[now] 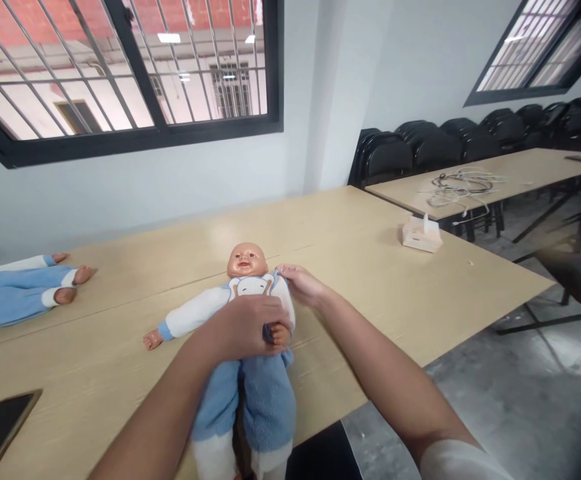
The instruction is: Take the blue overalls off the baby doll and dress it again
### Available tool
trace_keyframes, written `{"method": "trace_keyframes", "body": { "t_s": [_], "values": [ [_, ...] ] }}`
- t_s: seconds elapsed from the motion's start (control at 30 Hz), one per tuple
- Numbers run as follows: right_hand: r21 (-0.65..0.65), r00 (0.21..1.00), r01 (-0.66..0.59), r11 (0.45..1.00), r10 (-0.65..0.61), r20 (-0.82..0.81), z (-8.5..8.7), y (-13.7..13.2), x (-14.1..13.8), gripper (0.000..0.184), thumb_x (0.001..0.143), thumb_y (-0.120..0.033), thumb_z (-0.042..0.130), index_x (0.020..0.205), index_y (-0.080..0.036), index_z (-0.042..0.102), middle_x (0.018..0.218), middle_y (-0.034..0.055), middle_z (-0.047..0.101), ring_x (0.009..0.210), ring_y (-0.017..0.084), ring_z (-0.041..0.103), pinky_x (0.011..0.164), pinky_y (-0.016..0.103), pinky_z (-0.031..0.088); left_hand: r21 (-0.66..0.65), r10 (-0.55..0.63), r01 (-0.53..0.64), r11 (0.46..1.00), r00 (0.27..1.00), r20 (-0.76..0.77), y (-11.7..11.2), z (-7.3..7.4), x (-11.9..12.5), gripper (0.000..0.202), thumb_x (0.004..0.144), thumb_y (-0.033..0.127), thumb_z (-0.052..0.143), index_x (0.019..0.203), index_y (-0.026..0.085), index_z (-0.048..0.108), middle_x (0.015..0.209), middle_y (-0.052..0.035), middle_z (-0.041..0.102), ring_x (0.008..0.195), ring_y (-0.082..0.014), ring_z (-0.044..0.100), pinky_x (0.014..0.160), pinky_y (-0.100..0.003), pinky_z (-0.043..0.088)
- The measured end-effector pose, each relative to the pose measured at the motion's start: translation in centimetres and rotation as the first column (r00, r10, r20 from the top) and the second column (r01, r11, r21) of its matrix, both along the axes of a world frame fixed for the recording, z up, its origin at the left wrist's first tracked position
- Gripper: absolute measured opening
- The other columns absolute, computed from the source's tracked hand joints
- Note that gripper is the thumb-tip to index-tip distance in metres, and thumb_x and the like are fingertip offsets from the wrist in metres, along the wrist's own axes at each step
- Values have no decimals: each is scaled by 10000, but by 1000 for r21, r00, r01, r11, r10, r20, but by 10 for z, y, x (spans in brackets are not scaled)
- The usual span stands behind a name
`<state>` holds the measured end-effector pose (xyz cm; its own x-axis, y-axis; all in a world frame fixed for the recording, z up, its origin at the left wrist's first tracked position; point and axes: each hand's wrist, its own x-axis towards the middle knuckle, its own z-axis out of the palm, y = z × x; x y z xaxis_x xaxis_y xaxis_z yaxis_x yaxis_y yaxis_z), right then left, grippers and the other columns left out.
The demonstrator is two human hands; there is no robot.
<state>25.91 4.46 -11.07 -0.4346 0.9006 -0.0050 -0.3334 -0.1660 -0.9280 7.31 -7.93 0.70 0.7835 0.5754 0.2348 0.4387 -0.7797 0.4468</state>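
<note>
A baby doll (247, 260) lies on its back on the table, its head toward the wall. It wears a white top with an animal face on the chest and blue trousers (269, 393) with white cuffs. My left hand (250, 323) reaches across its belly, closed around the doll's forearm near the cuff; the doll's small hand (279, 335) pokes out beyond my fingers. At the doll's shoulder, my right hand (301, 281) pinches the fabric of the white sleeve (283, 297). The doll's other arm (195, 312) is stretched out to the left.
A second doll in blue clothes (15, 293) lies at the left, partly out of frame. A dark phone (1, 427) rests at the lower left. A tissue box (421, 233) stands on the table's right side. Cables (465, 187) cover part of another table, with stacked black chairs (427, 147) behind.
</note>
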Motion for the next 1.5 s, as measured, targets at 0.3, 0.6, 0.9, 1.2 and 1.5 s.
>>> {"method": "trace_keyframes", "body": {
  "t_s": [0.3,0.6,0.9,1.2,1.5],
  "values": [
    [70,983,4,998,-17,184,7,1,0,297,795,-426,767,912,-160,705,859,50,752,799,180,645,739,300,493,98,364,-449,888,817,447,24,3,-34,233,779,297,828,990,250,742,975,-31,737,942,-215,681,868,-340,559],
    [94,733,-405,909,262,628,28,-14,24,207,855,-315,643,994,-174,703,721,8,687,587,150,602,587,275,467,209,384,-537,817,778,497,29,-3,-28,245,788,291,842,1000,233,735,996,-32,733,936,-201,680,858,-320,553],
    [266,683,-40,963,-168,710,7,-8,2,268,868,-452,667,848,-189,714,752,81,726,712,217,626,663,314,444,227,382,-565,793,752,538,27,3,-33,214,831,294,808,1017,226,727,995,-28,728,974,-197,678,891,-317,545],
    [-17,955,-130,991,129,266,32,-20,21,405,946,-545,592,1173,-213,635,1026,72,754,917,209,705,771,304,573,171,165,-215,961,950,264,21,-36,18,169,933,220,686,1101,227,681,1103,-37,728,1070,-206,659,978,-342,506],
    [90,924,-36,995,-1,382,9,-10,10,517,691,-102,599,1201,-179,624,1049,34,744,937,191,687,791,278,554,21,-7,6,1000,999,44,5,-45,32,199,940,295,684,1135,257,687,1259,-55,675,1205,-221,607,1037,-366,485]
  ]
}}
